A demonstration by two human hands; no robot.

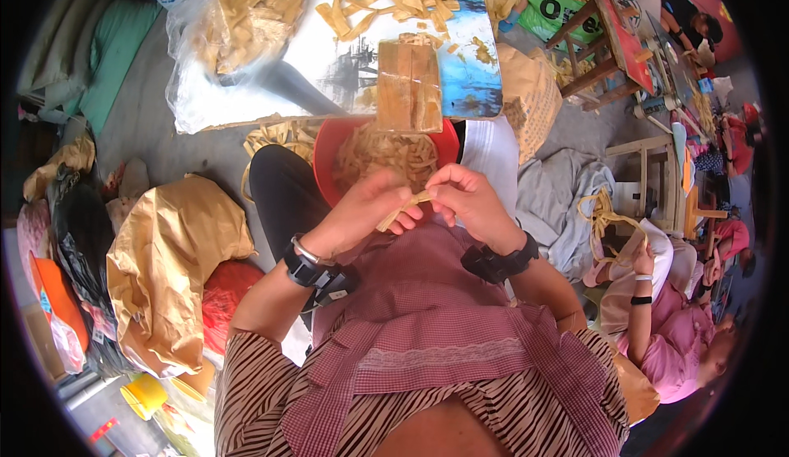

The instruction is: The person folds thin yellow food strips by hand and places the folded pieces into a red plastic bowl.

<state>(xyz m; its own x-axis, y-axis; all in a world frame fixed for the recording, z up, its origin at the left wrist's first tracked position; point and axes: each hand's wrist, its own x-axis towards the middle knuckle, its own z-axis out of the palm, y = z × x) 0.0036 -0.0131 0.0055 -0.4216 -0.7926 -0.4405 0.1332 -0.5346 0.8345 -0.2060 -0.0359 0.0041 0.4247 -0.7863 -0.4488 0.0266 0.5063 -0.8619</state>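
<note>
Over my lap, my left hand (373,201) and my right hand (468,201) pinch one narrow, pale-yellow strip of dried plant fibre (421,197) between thumbs and fingers. Its folded, flattened end hangs below my left fingers. Just beyond my hands, a red plastic bucket (322,158) stands between my knees, with many similar pieces (388,152) inside. A brown wooden block (408,87), wrapped in clear tape or film, lies at the near table edge and juts out over the bucket.
The printed tabletop (330,78) bears flat strips (410,1) and a filled clear plastic bag (246,22). At left stands a brown paper sack (163,272). Grey cloth (561,189) and a red-topped stool (629,44) are at right, where a co-worker (672,346) holds looped strips (607,219).
</note>
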